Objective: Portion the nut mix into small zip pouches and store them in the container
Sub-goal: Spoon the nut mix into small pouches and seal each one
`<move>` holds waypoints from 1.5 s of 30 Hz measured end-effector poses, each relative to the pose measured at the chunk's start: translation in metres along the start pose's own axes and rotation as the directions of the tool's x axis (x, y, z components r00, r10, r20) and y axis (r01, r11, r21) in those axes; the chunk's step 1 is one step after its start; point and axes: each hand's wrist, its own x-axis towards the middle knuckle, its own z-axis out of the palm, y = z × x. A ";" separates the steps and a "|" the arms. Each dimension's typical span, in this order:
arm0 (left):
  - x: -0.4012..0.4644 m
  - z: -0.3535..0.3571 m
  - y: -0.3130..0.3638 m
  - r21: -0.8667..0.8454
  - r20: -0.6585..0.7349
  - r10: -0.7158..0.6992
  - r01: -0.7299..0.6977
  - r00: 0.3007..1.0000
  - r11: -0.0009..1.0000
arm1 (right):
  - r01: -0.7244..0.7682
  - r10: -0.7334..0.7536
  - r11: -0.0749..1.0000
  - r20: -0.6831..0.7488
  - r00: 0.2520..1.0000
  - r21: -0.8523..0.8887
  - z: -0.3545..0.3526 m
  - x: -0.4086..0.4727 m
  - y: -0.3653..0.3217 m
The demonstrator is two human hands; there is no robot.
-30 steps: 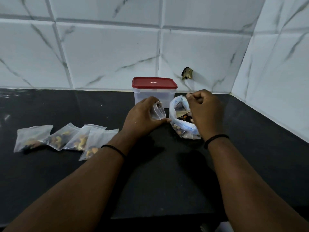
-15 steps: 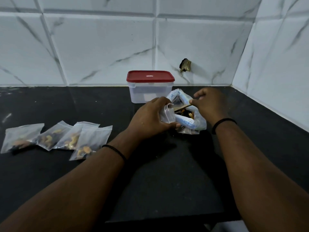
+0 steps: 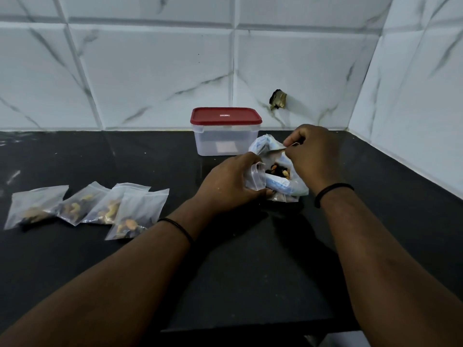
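A large clear bag of nut mix (image 3: 283, 182) sits on the black counter just in front of the container, its mouth gaping so that nuts show inside. My left hand (image 3: 230, 182) holds a small empty zip pouch (image 3: 256, 177) with its mouth up against the big bag's left side. My right hand (image 3: 312, 156) pinches the bag's upper rim and pulls it to the right. Behind them stands a clear plastic container (image 3: 225, 140) with a red lid shut on it. Several filled zip pouches (image 3: 87, 207) lie overlapping in a row at the left.
The black counter (image 3: 250, 271) runs back to a white marble-tile wall, which turns a corner at the right. A dark chipped hole (image 3: 277, 99) marks the wall above the container. The counter's front edge lies low in view.
My left hand has brought the small pouch closer to the big bag's mouth. My right hand has shifted its pinch on the rim and spread the bag wider.
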 end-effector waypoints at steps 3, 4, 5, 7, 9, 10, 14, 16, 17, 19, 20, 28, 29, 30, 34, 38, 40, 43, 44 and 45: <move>0.000 0.001 0.000 0.009 -0.005 -0.002 0.002 1.000 1.000 | 0.088 -0.084 0.988 0.036 0.996 -0.127 0.002 -0.003 0.000; 0.000 0.001 0.000 0.015 -0.007 0.000 0.000 1.000 1.000 | 0.112 -0.106 0.981 0.042 0.993 -0.160 0.002 -0.003 -0.001; -0.001 0.001 0.001 0.022 -0.010 0.002 -0.002 1.000 1.000 | 0.133 -0.126 0.973 0.049 0.991 -0.187 0.003 -0.003 -0.001; -0.001 0.001 0.002 0.030 -0.018 0.007 -0.006 1.000 1.000 | 0.172 -0.162 0.955 0.063 0.985 -0.241 0.005 -0.003 -0.001; -0.001 0.002 0.002 0.041 -0.028 0.009 -0.008 1.000 0.999 | 0.192 -0.163 0.932 0.116 0.980 -0.308 0.008 -0.001 -0.002; -0.001 0.003 0.002 0.046 -0.030 0.009 -0.008 1.000 0.999 | 0.192 -0.145 0.920 0.158 0.977 -0.341 0.009 -0.001 -0.004; 0.000 0.004 0.001 0.066 -0.034 0.010 -0.008 0.999 0.998 | 0.133 -0.077 0.940 0.184 0.980 -0.314 0.003 -0.004 -0.013; 0.001 0.003 -0.001 0.058 -0.036 0.003 -0.001 0.999 0.998 | 0.048 -0.017 0.985 0.181 0.983 -0.168 -0.004 -0.007 -0.015; 0.001 0.003 -0.001 0.051 -0.040 0.000 0.002 0.999 0.999 | -0.002 0.020 0.996 0.188 0.982 -0.095 -0.006 -0.009 -0.016; 0.001 0.003 -0.004 0.028 -0.056 -0.004 0.005 0.998 1.000 | -0.065 0.065 0.998 0.166 0.984 -0.006 -0.009 -0.011 -0.015; 0.001 0.002 -0.005 0.015 -0.062 -0.009 0.010 0.998 1.000 | -0.074 0.070 0.997 0.137 0.988 0.024 -0.009 -0.011 -0.014; 0.002 -0.001 -0.009 -0.015 -0.046 -0.038 0.037 0.998 0.999 | -0.087 0.088 0.996 0.037 0.995 -0.022 -0.021 -0.014 -0.016; 0.002 -0.001 -0.010 -0.012 -0.048 -0.039 0.039 0.998 0.999 | -0.107 0.106 0.994 0.047 0.993 0.021 -0.022 -0.014 -0.017; 0.002 -0.001 -0.011 -0.012 -0.049 -0.042 0.041 0.998 0.999 | -0.128 0.125 0.990 0.051 0.991 0.063 -0.022 -0.013 -0.017; 0.003 0.000 -0.012 -0.024 -0.040 -0.051 0.050 0.998 0.998 | -0.204 0.192 0.967 0.090 0.977 0.151 -0.017 -0.012 -0.018; 0.004 -0.001 -0.013 -0.036 -0.033 -0.070 0.069 0.997 0.997 | -0.210 0.196 0.937 0.077 0.978 0.278 -0.014 -0.011 -0.012; 0.004 -0.002 -0.014 -0.042 -0.030 -0.076 0.075 0.997 0.996 | -0.163 0.166 0.952 0.010 0.986 0.260 -0.013 -0.009 -0.007; 0.004 -0.003 -0.013 -0.045 -0.019 -0.082 0.081 0.996 0.996 | -0.092 0.095 0.988 -0.017 0.995 0.121 -0.009 -0.008 0.003; 0.004 -0.003 -0.013 -0.046 -0.016 -0.085 0.084 0.996 0.995 | -0.068 0.069 0.994 -0.016 0.997 0.084 -0.007 -0.009 0.006; 0.004 -0.003 -0.013 -0.046 -0.013 -0.089 0.089 0.996 0.995 | -0.047 0.047 0.997 -0.008 0.999 0.054 -0.004 -0.009 0.008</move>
